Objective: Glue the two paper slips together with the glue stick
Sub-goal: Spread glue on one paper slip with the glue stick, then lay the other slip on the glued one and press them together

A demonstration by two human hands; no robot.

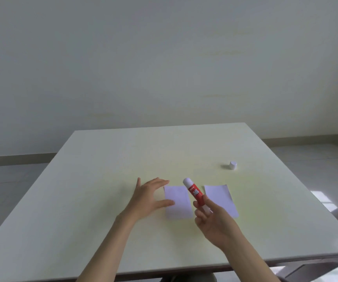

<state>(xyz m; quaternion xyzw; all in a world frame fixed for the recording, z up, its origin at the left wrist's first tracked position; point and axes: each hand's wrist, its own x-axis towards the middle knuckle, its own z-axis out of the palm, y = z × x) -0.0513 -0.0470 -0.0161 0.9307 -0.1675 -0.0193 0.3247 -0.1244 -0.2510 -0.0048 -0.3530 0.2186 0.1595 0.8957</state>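
The room was bare: a plain pale wall, a grey floor with a low skirting strip, and one large pale table [123, 159] filling the lower part of the head view. A bright patch of light lay on the floor off the table's right edge.

I read the task as at an early stage. The cap [233, 165] stood on its own well toward the table's right edge, apart from everything else, so the glue stick [194, 193] appeared uncapped, with its white upper end pointing up and away from me. The two paper slips lay flat side by side near the middle of the table, toward the near edge, not touching: the left slip [178, 202] and the right slip [221, 198]. I could see no glue on either, though a clear film would not show at this sharpness.

The right hand [217, 222] was closed round the lower end of the glue stick, holding it tilted above the gap between the slips. The left hand [147, 198] was spread and held nothing; its thumb lay on the left slip's left edge, its fingers near the far left corner.

Remaining, in my judgement: apply glue, lay one slip on the other, press.
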